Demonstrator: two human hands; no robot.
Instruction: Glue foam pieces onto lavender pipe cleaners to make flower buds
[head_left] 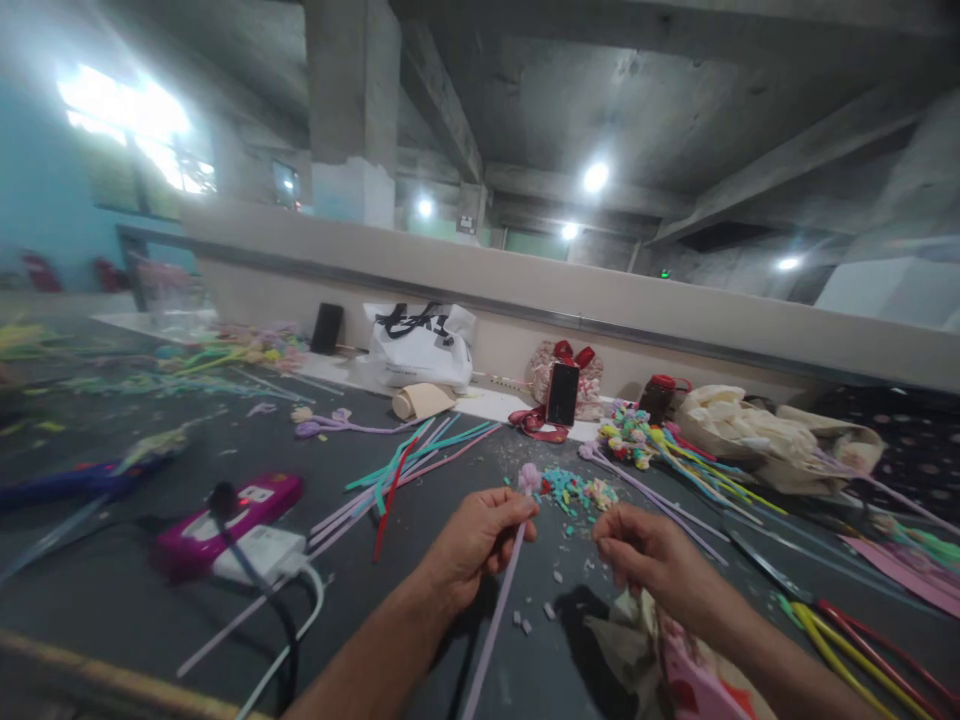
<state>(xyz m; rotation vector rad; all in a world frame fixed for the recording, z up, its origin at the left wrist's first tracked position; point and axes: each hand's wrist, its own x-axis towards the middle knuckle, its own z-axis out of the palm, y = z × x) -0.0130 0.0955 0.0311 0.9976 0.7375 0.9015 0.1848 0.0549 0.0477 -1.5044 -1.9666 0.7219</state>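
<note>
My left hand (487, 535) is closed around a lilac stem (495, 630), just below the pale purple flower head (529, 478) at its tip. To its right, my right hand (637, 550) is closed too, fingertips pinched together; whatever it may hold is too small to make out. A pile of small turquoise bits (568, 490) lies on the dark table just beyond both hands. A few lilac bits (522, 624) are scattered between my wrists.
Colored stems (401, 480) and a magenta power strip (225, 520) lie left. Scissors (769, 565) and a flower bunch (630, 435) are right. A white bag (420, 345) and a phone (562, 394) stand at the back. Fabric (690, 660) shows beneath my right forearm.
</note>
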